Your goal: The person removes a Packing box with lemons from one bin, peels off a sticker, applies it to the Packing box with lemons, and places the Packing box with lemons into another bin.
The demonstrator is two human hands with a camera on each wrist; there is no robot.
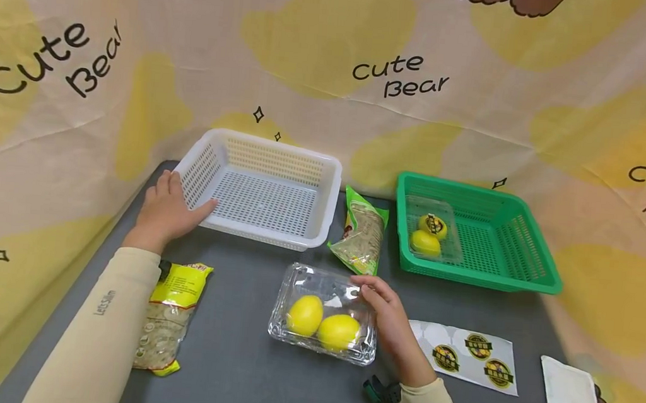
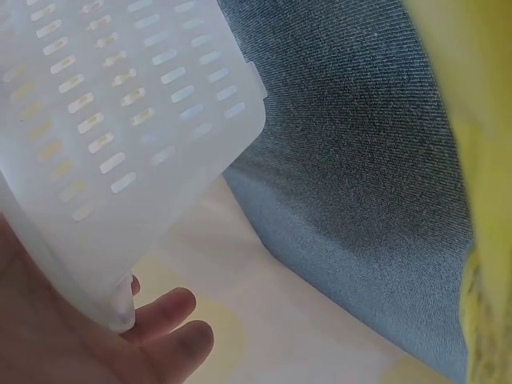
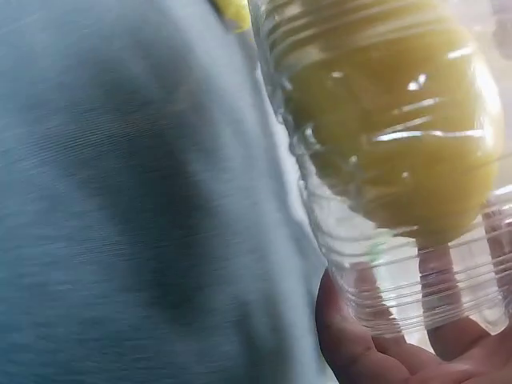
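Note:
My left hand (image 1: 169,211) holds the near left corner of a white plastic basket (image 1: 257,235), thumb along the front rim. In the left wrist view, fingertips (image 2: 172,312) show past the basket's rim. With my right hand (image 1: 390,324) I grip the right side of a clear plastic clamshell box (image 1: 288,281). Two yellow lemons (image 1: 305,315) lie inside the box. Through its clear wall, the right wrist view shows fingers (image 3: 440,296) and a large blurred lemon (image 3: 400,120).
A green basket (image 1: 476,280) at back right contains another clear box (image 1: 452,237) with two lemons. A green-edged packet (image 1: 367,233) stands between the baskets. A yellow packet (image 1: 168,322) lies near my left arm. Right of my right hand are a sticker sheet (image 1: 467,355) and a white pad (image 1: 575,401).

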